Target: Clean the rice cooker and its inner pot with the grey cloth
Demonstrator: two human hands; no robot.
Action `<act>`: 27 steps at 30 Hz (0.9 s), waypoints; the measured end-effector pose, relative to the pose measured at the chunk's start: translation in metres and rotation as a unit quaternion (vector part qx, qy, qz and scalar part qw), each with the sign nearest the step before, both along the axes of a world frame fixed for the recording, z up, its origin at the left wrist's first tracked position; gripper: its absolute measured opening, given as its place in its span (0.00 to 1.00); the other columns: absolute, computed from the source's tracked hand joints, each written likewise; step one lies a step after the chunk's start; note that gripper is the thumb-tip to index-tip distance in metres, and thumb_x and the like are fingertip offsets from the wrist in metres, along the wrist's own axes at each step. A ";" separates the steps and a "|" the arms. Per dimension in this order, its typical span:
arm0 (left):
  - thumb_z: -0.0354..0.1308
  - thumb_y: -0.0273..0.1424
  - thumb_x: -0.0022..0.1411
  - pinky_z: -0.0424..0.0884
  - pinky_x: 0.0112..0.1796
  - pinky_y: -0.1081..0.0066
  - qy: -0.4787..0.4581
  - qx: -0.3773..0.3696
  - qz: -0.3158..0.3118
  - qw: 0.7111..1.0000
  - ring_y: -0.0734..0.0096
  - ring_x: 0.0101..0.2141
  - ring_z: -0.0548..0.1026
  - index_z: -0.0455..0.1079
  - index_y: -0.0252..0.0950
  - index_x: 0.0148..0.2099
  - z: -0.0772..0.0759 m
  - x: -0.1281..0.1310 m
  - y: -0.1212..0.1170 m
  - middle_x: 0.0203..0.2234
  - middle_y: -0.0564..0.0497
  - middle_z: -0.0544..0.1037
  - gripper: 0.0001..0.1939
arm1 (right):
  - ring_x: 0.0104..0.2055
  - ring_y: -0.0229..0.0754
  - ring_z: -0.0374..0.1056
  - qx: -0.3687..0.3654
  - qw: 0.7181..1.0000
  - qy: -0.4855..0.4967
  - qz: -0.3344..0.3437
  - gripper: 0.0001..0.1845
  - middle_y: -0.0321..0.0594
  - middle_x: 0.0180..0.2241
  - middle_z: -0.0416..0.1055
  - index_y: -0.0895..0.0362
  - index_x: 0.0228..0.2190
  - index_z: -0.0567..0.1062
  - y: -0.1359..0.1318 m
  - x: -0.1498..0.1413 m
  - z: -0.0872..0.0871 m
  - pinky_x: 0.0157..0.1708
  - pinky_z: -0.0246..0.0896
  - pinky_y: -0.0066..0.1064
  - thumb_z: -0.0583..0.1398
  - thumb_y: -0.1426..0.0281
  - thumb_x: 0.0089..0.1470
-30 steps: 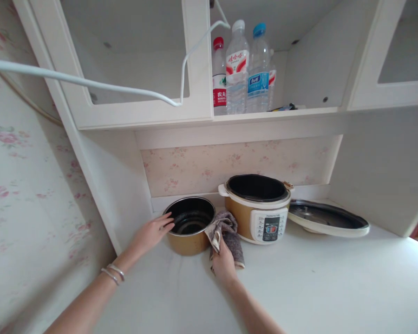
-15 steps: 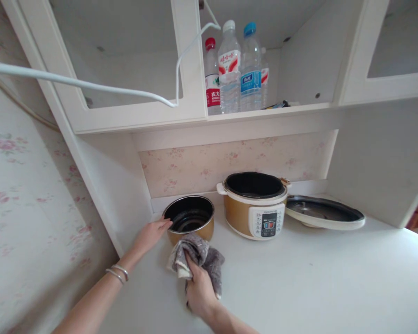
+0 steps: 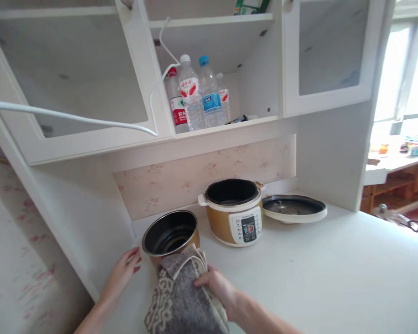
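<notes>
One white counter fills the lower right of the frame, and one bank of white cupboards spans the top, with one white cable strung across the upper left. One gold pressure cooker stands open at centre, its control panel facing forward; one lid lies flat on the counter just to its right. One gold inner pot with a dark inside sits left of centre, near the cooker but apart from it. One grey patterned cloth hangs at bottom centre, its upper edge against the pot's front wall. Four water bottles stand together on the open shelf above, upper centre: one with a red cap, two with white caps and one with a blue cap.

Two hands show at the bottom. My right hand grips the cloth, fingers curled closed into its folds. My left hand rests at the pot's left side, fingers loosely spread and open, fingertips just beside the pot's wall; I cannot tell whether they touch it.
</notes>
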State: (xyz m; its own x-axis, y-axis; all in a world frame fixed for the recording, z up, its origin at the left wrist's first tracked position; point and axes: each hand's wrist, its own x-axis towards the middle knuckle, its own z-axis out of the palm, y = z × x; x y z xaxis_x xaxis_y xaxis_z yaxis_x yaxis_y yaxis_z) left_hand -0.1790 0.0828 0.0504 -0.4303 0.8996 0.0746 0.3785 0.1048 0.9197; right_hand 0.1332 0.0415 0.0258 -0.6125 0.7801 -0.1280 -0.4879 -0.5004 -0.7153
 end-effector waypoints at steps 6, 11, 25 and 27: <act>0.55 0.50 0.55 0.72 0.21 0.72 -0.146 -0.076 0.009 0.986 0.67 0.31 0.78 0.59 0.42 0.57 -0.002 0.049 -0.012 0.60 0.43 0.61 0.31 | 0.33 0.46 0.73 0.071 0.982 -0.158 -0.071 0.42 0.36 0.33 0.76 0.49 0.57 0.59 0.007 0.092 -0.028 0.35 0.67 0.38 0.57 0.75 0.38; 0.60 0.52 0.49 0.69 0.18 0.74 -0.168 -0.119 0.041 0.978 0.63 0.32 0.79 0.56 0.42 0.58 0.016 0.086 -0.004 0.59 0.41 0.63 0.38 | 0.40 0.47 0.73 0.063 0.987 -0.089 -0.119 0.38 0.41 0.40 0.75 0.50 0.59 0.56 0.012 0.131 -0.016 0.41 0.67 0.40 0.58 0.66 0.45; 0.52 0.16 0.55 0.74 0.21 0.79 -0.329 -0.081 0.073 0.938 0.74 0.19 0.74 0.63 0.35 0.32 0.035 0.080 0.030 0.19 0.52 0.73 0.09 | 0.46 0.42 0.70 0.105 0.944 -0.243 -0.197 0.38 0.38 0.46 0.73 0.52 0.58 0.57 0.028 0.135 -0.057 0.47 0.62 0.35 0.57 0.71 0.43; 0.52 0.17 0.56 0.76 0.23 0.76 -0.330 -0.067 0.087 0.938 0.72 0.21 0.75 0.64 0.36 0.32 0.048 0.079 0.031 0.20 0.52 0.74 0.09 | 0.47 0.42 0.69 0.109 0.940 -0.251 -0.206 0.38 0.39 0.47 0.72 0.53 0.58 0.57 0.028 0.135 -0.058 0.48 0.61 0.34 0.57 0.71 0.43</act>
